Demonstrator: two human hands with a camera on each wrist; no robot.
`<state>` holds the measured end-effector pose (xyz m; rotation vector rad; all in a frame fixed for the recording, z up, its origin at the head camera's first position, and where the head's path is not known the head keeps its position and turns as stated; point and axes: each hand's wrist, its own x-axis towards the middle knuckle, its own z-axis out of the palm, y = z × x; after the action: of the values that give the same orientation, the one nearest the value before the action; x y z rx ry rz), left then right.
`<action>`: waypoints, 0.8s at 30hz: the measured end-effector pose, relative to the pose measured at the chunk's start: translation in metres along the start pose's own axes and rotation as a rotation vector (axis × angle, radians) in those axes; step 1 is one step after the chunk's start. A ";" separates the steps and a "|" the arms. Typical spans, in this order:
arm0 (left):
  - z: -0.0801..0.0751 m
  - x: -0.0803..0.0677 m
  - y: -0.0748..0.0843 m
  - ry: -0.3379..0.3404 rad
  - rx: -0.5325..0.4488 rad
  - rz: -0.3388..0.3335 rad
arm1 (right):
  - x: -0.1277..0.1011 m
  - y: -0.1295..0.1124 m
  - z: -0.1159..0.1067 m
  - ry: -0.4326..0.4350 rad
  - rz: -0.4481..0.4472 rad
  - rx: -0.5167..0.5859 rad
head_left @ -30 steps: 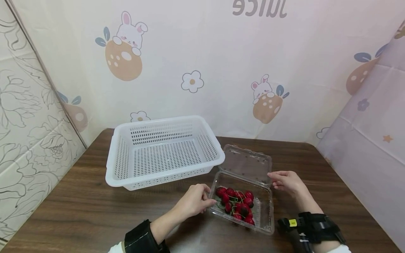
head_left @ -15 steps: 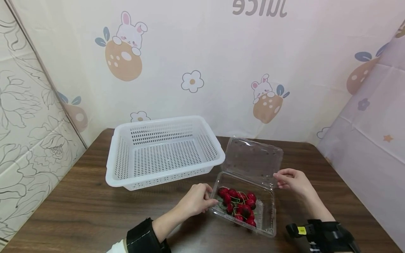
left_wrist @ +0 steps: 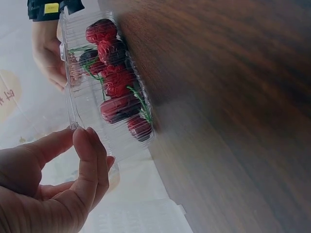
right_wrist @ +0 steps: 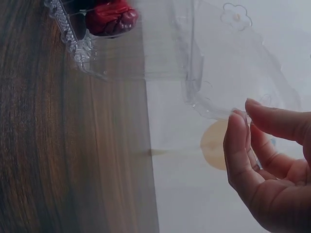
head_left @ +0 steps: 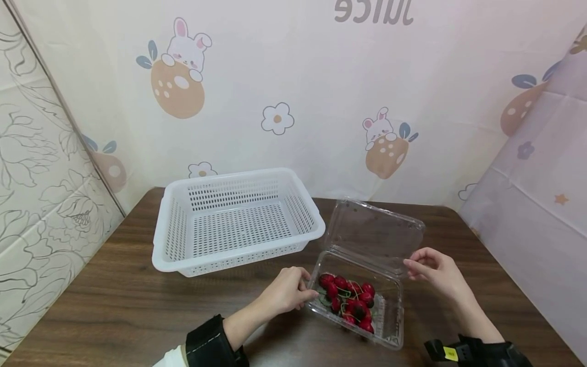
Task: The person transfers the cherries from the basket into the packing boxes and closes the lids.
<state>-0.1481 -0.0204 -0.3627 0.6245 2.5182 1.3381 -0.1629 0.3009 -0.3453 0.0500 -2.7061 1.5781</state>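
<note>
A clear plastic clamshell box [head_left: 390,317] sits on the table with its lid [head_left: 373,229] raised at the back. Red cherries with green stems [head_left: 359,309] lie in its base, mostly to the left. My left hand [head_left: 286,292] pinches the base's left rim between thumb and fingers, as the left wrist view shows up close [left_wrist: 73,170]. At the lid's right edge, my right hand [head_left: 437,273] pinches the thin plastic with thumb and forefinger. In the right wrist view the lid [right_wrist: 206,104] tilts up from its hinge.
A white perforated plastic basket [head_left: 238,260] stands on the left of the box, its right corner close to the lid. The dark wooden table [head_left: 114,300] ends at a patterned curtain [head_left: 321,153] behind. Black straps circle both wrists.
The lid has swung up and its right side has lifted, with my right hand moving right along with it. The box has slid slightly right and nearer, the left hand following.
</note>
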 end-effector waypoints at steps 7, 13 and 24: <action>0.001 0.001 -0.001 -0.005 0.005 -0.005 | -0.010 -0.003 -0.001 -0.019 -0.043 -0.041; 0.001 0.001 -0.001 -0.009 0.001 -0.012 | -0.018 -0.002 -0.001 -0.034 -0.076 -0.063; 0.001 0.001 -0.002 -0.012 -0.006 -0.003 | -0.024 0.004 -0.006 -0.167 -0.334 -0.159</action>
<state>-0.1494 -0.0199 -0.3646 0.6249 2.5043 1.3360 -0.1390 0.3083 -0.3465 0.6220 -2.7448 1.3152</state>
